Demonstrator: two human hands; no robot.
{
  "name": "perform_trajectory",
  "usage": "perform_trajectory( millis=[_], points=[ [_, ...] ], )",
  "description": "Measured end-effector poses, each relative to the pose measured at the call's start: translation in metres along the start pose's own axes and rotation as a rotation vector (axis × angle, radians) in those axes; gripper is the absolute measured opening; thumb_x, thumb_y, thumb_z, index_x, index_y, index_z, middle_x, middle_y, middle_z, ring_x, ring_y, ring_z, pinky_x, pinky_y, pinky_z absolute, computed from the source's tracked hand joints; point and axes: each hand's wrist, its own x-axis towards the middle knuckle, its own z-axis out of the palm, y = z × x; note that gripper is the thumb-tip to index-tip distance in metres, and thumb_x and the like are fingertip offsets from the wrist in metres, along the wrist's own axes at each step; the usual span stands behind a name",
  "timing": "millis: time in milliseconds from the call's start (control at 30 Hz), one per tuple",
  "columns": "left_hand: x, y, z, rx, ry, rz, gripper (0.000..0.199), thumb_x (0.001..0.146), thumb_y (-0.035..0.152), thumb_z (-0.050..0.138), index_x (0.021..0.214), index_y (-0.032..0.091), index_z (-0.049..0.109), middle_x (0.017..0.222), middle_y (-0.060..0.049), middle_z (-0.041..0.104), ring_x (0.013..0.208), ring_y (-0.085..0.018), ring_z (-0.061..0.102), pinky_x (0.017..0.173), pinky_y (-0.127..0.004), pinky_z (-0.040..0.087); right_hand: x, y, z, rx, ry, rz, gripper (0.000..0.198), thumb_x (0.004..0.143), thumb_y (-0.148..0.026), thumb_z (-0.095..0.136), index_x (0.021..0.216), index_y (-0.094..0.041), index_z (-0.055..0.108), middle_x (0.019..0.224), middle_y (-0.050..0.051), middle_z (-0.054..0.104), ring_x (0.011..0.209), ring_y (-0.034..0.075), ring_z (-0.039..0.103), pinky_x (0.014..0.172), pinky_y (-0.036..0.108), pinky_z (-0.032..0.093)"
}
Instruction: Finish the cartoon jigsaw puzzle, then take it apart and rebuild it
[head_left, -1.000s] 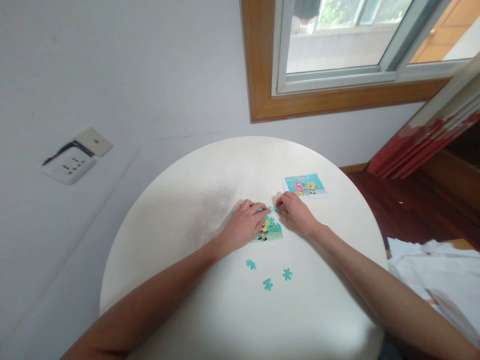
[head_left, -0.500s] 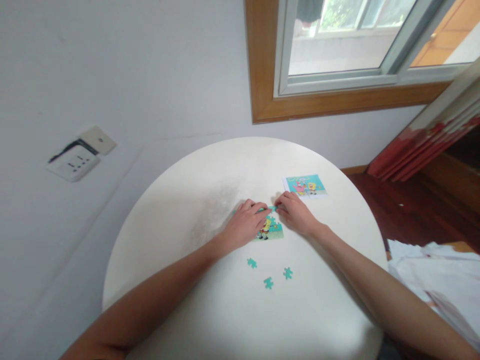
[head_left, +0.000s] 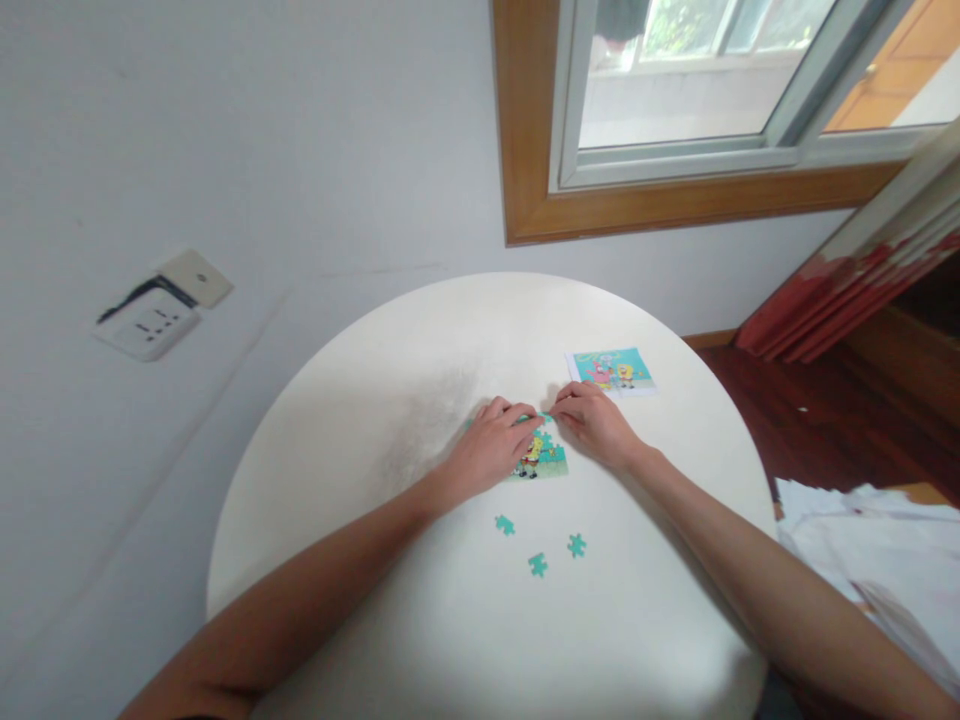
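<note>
A partly joined cartoon jigsaw puzzle [head_left: 553,466] lies on the white round table [head_left: 420,640]. My left hand [head_left: 487,448] rests across its left side, fingers stretched out over the pieces, hiding much of the picture. At the puzzle's top right corner, my right hand [head_left: 596,424] pinches a small teal puzzle piece [head_left: 547,416] between thumb and fingers; most of that piece is covered. Nearer to me lie three loose teal pieces: one on the left [head_left: 505,525], one in front [head_left: 538,565] and one on the right [head_left: 576,545].
Beyond my right hand lies a printed cartoon picture card [head_left: 634,372]. A wall with a socket [head_left: 154,322] and a wood-framed window [head_left: 525,215] border the table's far side. White papers [head_left: 885,550] are heaped at the right, below a red curtain [head_left: 817,300].
My right hand has shifted very slightly, its fingers bending at the puzzle's top right corner. My left hand and the loose pieces stay in place.
</note>
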Motion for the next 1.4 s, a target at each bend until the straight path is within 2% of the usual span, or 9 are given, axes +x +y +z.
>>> perform_trajectory(
  millis=[133, 300, 467, 633, 833, 933, 1100, 1267, 1400],
  points=[
    [0.0, 0.0, 0.001, -0.009, -0.008, -0.005, 0.032, 0.098, 0.025, 0.047, 0.127, 0.026, 0.059, 0.126, -0.003, 0.06, 0.108, -0.023, 0.047, 0.098, -0.04, 0.038, -0.001, 0.005, 0.001, 0.009, 0.078, 0.042, 0.029, 0.086, -0.005, 0.051, 0.093, -0.021, 0.075, 0.096, 0.008, 0.066, 0.09, 0.022, 0.057, 0.085, 0.037, 0.045],
    [0.001, 0.002, 0.001, -0.01, 0.008, -0.005, 0.031, 0.098, 0.025, 0.047, 0.126, 0.024, 0.06, 0.124, -0.005, 0.059, 0.107, -0.024, 0.046, 0.098, -0.041, 0.039, -0.002, 0.003, 0.005, -0.002, 0.029, 0.015, 0.04, 0.082, 0.002, 0.045, 0.09, -0.022, 0.076, 0.099, 0.008, 0.065, 0.092, 0.021, 0.056, 0.083, 0.035, 0.046],
    [0.003, -0.002, -0.001, -0.028, 0.117, -0.045, 0.033, 0.097, 0.023, 0.047, 0.129, 0.022, 0.058, 0.124, -0.008, 0.055, 0.111, -0.024, 0.046, 0.102, -0.042, 0.039, -0.002, 0.004, 0.004, 0.001, 0.118, 0.007, 0.038, 0.083, 0.002, 0.045, 0.089, -0.02, 0.076, 0.094, 0.008, 0.064, 0.09, 0.021, 0.056, 0.087, 0.038, 0.044],
    [0.004, -0.02, -0.015, -0.058, 0.293, -0.131, 0.034, 0.096, 0.016, 0.044, 0.126, 0.019, 0.06, 0.119, -0.009, 0.055, 0.11, -0.024, 0.046, 0.102, -0.042, 0.04, -0.002, 0.005, 0.005, 0.016, 0.133, -0.016, 0.041, 0.079, 0.005, 0.044, 0.086, -0.02, 0.076, 0.094, 0.008, 0.064, 0.089, 0.022, 0.055, 0.087, 0.039, 0.043],
    [-0.006, -0.033, -0.037, -0.094, 0.305, -0.167, 0.029, 0.094, 0.014, 0.046, 0.116, 0.017, 0.064, 0.115, -0.008, 0.058, 0.108, -0.023, 0.047, 0.101, -0.041, 0.038, -0.002, -0.003, 0.008, 0.032, 0.075, -0.062, 0.04, 0.077, 0.005, 0.048, 0.087, -0.021, 0.077, 0.096, 0.009, 0.064, 0.09, 0.022, 0.053, 0.08, 0.035, 0.045],
    [-0.016, -0.032, -0.042, -0.142, 0.274, -0.169, 0.026, 0.094, 0.014, 0.047, 0.113, 0.017, 0.065, 0.111, -0.008, 0.06, 0.106, -0.022, 0.049, 0.1, -0.04, 0.038, -0.001, -0.004, 0.006, 0.06, 0.127, -0.047, 0.039, 0.077, 0.005, 0.046, 0.084, -0.02, 0.076, 0.094, 0.008, 0.064, 0.089, 0.022, 0.054, 0.082, 0.035, 0.044],
    [-0.034, -0.022, -0.04, -0.282, 0.086, -0.102, 0.016, 0.091, 0.02, 0.059, 0.103, 0.019, 0.069, 0.101, -0.006, 0.064, 0.098, -0.021, 0.054, 0.092, -0.036, 0.042, 0.0, 0.001, 0.002, 0.076, 0.243, 0.011, 0.036, 0.081, 0.002, 0.044, 0.084, -0.019, 0.073, 0.089, 0.007, 0.063, 0.09, 0.021, 0.056, 0.09, 0.04, 0.041],
    [-0.048, -0.01, -0.034, -0.368, -0.07, 0.034, 0.013, 0.09, 0.022, 0.064, 0.101, 0.022, 0.072, 0.101, -0.005, 0.066, 0.1, -0.02, 0.056, 0.091, -0.033, 0.042, -0.004, 0.001, -0.003, 0.08, 0.252, 0.026, 0.033, 0.083, -0.001, 0.044, 0.088, -0.02, 0.072, 0.09, 0.007, 0.063, 0.089, 0.022, 0.057, 0.089, 0.041, 0.041],
    [-0.051, -0.005, -0.033, -0.364, -0.091, 0.103, 0.013, 0.093, 0.023, 0.061, 0.096, 0.02, 0.073, 0.094, -0.005, 0.066, 0.094, -0.019, 0.058, 0.086, -0.03, 0.043, -0.006, -0.002, -0.005, 0.083, 0.247, 0.046, 0.032, 0.084, -0.003, 0.044, 0.088, -0.019, 0.071, 0.089, 0.008, 0.063, 0.087, 0.022, 0.057, 0.086, 0.04, 0.042]
  ],
)
